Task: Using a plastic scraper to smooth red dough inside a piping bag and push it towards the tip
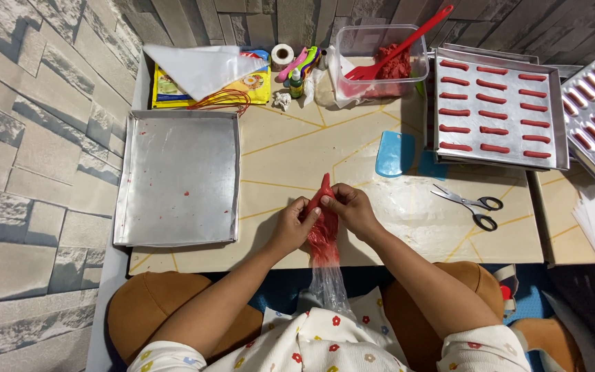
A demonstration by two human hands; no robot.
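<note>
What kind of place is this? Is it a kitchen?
Probably a home baking spot on a low table: both hands squeeze a red piping bag, a tray holds piped red strips, and scissors lie nearby.

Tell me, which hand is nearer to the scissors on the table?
The right hand. It grips the red piping bag with the scissors lying apart to its right. The left hand holds the bag on the far side, further from the scissors.

Glossy plastic piping bag (324,238), matt metal tray (178,178)
</note>
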